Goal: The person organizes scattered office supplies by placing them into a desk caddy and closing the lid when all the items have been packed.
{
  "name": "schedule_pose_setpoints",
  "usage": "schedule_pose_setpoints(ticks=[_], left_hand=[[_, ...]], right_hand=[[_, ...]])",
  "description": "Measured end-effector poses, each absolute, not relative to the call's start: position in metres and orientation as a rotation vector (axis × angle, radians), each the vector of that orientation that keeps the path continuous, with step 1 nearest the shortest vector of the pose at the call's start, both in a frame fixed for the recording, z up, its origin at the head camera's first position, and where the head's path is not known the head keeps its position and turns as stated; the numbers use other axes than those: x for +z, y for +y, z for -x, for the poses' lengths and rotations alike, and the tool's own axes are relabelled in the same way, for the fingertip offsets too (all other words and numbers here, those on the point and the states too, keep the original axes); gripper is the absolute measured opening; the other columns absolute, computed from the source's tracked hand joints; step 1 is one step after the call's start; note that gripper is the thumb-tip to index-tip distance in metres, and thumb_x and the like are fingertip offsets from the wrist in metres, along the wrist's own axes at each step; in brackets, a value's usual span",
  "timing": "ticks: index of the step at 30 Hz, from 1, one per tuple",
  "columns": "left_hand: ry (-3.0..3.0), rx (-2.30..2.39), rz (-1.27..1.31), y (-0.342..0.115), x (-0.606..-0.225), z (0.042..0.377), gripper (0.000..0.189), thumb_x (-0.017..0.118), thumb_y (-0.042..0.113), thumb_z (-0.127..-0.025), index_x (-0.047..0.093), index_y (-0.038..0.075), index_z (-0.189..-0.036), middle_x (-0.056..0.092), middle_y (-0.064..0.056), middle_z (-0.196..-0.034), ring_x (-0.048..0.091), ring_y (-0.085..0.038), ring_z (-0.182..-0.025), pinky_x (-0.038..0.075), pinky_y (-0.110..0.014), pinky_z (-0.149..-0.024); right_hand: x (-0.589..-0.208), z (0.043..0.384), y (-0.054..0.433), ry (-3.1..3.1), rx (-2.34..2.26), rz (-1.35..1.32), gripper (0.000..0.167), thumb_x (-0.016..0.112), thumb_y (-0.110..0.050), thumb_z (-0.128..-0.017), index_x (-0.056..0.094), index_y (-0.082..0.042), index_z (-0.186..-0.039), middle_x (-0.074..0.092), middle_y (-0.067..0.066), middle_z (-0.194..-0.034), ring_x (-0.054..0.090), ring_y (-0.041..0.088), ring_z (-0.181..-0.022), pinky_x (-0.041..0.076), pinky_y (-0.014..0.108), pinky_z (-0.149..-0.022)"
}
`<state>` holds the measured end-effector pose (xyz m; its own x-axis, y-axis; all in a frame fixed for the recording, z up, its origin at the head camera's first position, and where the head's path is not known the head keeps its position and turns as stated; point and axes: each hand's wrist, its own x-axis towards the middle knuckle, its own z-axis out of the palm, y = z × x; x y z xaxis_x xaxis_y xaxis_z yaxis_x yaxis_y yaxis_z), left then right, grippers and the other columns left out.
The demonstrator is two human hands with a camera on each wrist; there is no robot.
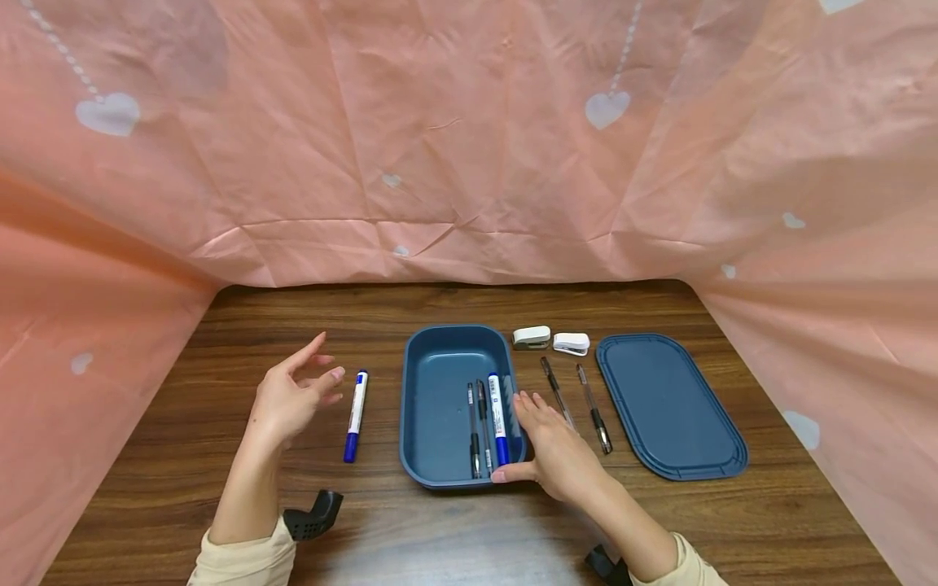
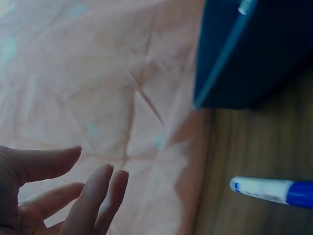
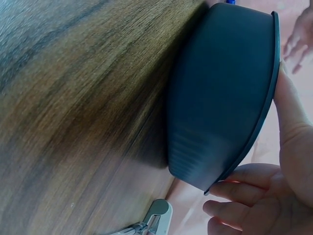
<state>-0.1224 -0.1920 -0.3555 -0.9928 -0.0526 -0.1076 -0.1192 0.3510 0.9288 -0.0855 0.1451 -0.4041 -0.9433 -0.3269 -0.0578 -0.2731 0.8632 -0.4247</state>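
Note:
My left hand (image 1: 289,399) hovers with loosely extended fingers, touching nothing. Just to its right a white marker with a blue cap (image 1: 357,415) lies on the table, cap end toward me. A blue plastic box (image 1: 432,391), without its lid, stands in the middle. Inside it, along the right side, lie a blue-capped marker (image 1: 498,411) and two dark gel pens (image 1: 474,431). My right hand (image 1: 560,456) touches the box's near right corner, thumb at the front rim and fingers along the right wall; the right wrist view shows them at the rim (image 3: 276,54).
Two white staplers (image 1: 532,336) sit beyond the box's far right corner. Two more gel pens (image 1: 593,407) lie between the box and a flat blue lid (image 1: 670,407) at the right. Pink curtain (image 1: 469,163) surrounds the wooden table (image 1: 381,529).

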Motion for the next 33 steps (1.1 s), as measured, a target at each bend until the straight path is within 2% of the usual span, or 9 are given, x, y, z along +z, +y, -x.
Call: schedule_pose_setpoints(ticks=[3, 6, 8, 14, 22, 29, 33], left_hand=[[2.549, 1.697, 0.227, -0.195, -0.367, 0.127, 0.071, 0.064, 0.017, -0.093, 0.027, 0.021, -0.154, 0.050, -0.020, -0.139, 0.070, -0.002, -0.082, 0.059, -0.027, -0.079], [2.568, 1.617, 0.273, -0.197, -0.378, 0.129, 0.073, 0.065, 0.019, -0.093, 0.026, 0.021, -0.154, 0.050, -0.021, -0.140, 0.073, -0.017, -0.090, 0.058, -0.031, -0.083], [2.607, 1.538, 0.285, -0.197, -0.385, 0.130, 0.073, 0.066, 0.022, -0.092, 0.027, 0.020, -0.154, 0.050, -0.021, -0.140, 0.071, -0.026, -0.101, 0.058, -0.035, -0.085], [2.719, 1.324, 0.300, -0.192, -0.399, 0.131, 0.073, 0.067, 0.027, -0.090, 0.032, 0.011, -0.152, 0.050, -0.024, -0.141, 0.058, -0.038, -0.121, 0.053, -0.047, -0.093], [2.669, 1.270, 0.334, -0.186, -0.415, 0.133, 0.074, 0.067, 0.026, -0.089, 0.032, 0.007, -0.151, 0.044, -0.028, -0.144, 0.054, -0.042, -0.125, 0.050, -0.052, -0.096], [2.768, 1.190, 0.307, -0.180, -0.430, 0.136, 0.075, 0.072, 0.027, -0.085, 0.038, 0.001, -0.147, 0.056, -0.028, -0.132, 0.063, -0.040, -0.109, 0.052, -0.049, -0.088], [2.849, 1.163, 0.297, -0.176, -0.436, 0.137, 0.074, 0.073, 0.023, -0.083, 0.040, -0.002, -0.145, 0.059, -0.030, -0.127, 0.063, -0.042, -0.107, 0.051, -0.050, -0.089]], right_hand=[[-0.404, 0.085, 0.145, 2.909, -0.634, 0.468, 0.103, 0.077, -0.052, -0.070, 0.037, 0.004, -0.146, 0.034, 0.022, -0.154, 0.027, 0.040, -0.145, 0.025, 0.053, -0.118], [-0.404, 0.085, 0.145, 2.912, -0.633, 0.468, 0.103, 0.077, -0.052, -0.070, 0.037, 0.004, -0.146, 0.034, 0.022, -0.154, 0.027, 0.040, -0.145, 0.025, 0.053, -0.118], [-0.404, 0.085, 0.145, 2.914, -0.630, 0.469, 0.103, 0.077, -0.052, -0.069, 0.037, 0.004, -0.146, 0.034, 0.022, -0.154, 0.027, 0.040, -0.145, 0.025, 0.053, -0.118], [-0.404, 0.085, 0.145, 2.911, -0.627, 0.466, 0.103, 0.077, -0.052, -0.070, 0.037, 0.004, -0.146, 0.033, 0.023, -0.154, 0.027, 0.040, -0.145, 0.025, 0.053, -0.118], [-0.403, 0.084, 0.145, 2.911, -0.630, 0.472, 0.103, 0.077, -0.052, -0.070, 0.037, 0.004, -0.146, 0.032, 0.023, -0.154, 0.026, 0.041, -0.145, 0.025, 0.053, -0.118], [-0.403, 0.085, 0.145, 2.911, -0.635, 0.477, 0.103, 0.077, -0.052, -0.070, 0.037, 0.004, -0.146, 0.032, 0.023, -0.154, 0.027, 0.041, -0.144, 0.025, 0.054, -0.118], [-0.403, 0.085, 0.145, 2.912, -0.635, 0.480, 0.102, 0.077, -0.052, -0.070, 0.037, 0.004, -0.146, 0.033, 0.023, -0.154, 0.028, 0.041, -0.144, 0.026, 0.054, -0.117]])
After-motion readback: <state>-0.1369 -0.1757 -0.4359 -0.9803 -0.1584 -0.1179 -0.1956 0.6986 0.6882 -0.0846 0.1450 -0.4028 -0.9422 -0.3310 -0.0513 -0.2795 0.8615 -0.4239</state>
